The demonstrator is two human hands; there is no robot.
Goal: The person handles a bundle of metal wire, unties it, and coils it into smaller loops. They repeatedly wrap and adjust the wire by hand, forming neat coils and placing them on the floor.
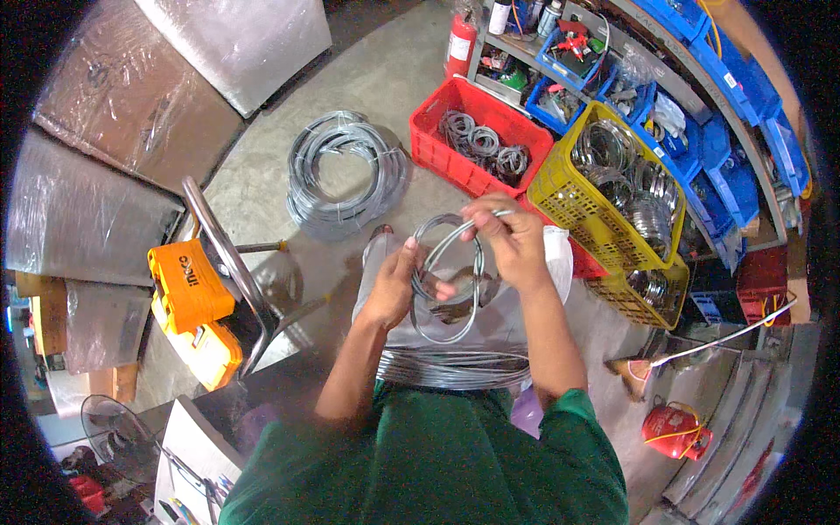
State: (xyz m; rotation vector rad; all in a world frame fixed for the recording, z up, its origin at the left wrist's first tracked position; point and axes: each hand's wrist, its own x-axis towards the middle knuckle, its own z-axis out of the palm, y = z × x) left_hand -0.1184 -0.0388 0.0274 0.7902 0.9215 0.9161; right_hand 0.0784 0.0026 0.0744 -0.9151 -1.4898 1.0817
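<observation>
Small wire coil (pixel 479 262) is being held up over the lap, between both hands, in front of the green shirt (pixel 437 455). Its left side is being clamped by the left hand (pixel 395 284), thumb on the near face, fingertips showing inside the loop. A wire length at its upper right is being pinched by the right hand (pixel 514 241), thumb against fingers. Hands are being kept apart, joined only by the coil. Wire bundle (pixel 455 369) is being supported across the lap, just below the coil. Large wire coil (pixel 306 179) is being borne by the floor (pixel 262 131), ahead and left. More coils are being contained in the red crate (pixel 468 178) and yellow crate (pixel 595 214), ahead and right.
</observation>
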